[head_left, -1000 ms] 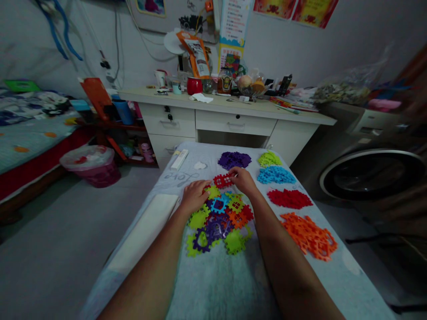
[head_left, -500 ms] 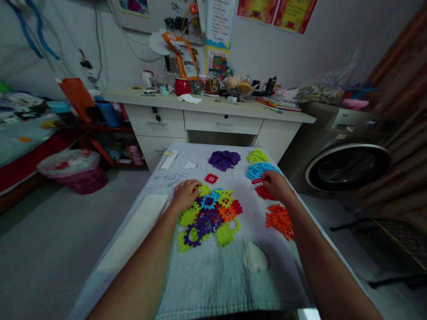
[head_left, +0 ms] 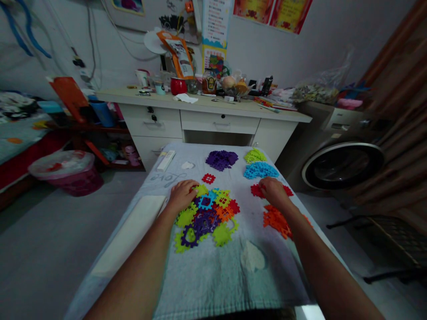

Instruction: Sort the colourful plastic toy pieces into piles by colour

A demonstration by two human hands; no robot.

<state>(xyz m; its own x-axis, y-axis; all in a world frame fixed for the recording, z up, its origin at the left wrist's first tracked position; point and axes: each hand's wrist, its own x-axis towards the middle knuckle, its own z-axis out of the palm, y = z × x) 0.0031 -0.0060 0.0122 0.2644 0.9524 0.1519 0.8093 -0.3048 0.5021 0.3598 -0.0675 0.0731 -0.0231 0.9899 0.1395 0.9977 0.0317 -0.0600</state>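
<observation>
R hand [head_left: 271, 189] bunched, can't tell if pinching: now down on red pile [head_left: 256, 191] nr table's [head_left: 213, 280] R edge, vs. just over it 0.5 s ago; prob. 1 pc added. L hand [head_left: 182, 194] at mixed heap [head_left: 204, 222], grip unclear. 1 loose red pc [head_left: 208, 178] beyond heap, far-edge side.

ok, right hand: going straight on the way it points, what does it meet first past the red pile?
Likely the blue pile, just beyond the red pile where the right hand is. Height is unclear from this view, so it might pass above.
</observation>
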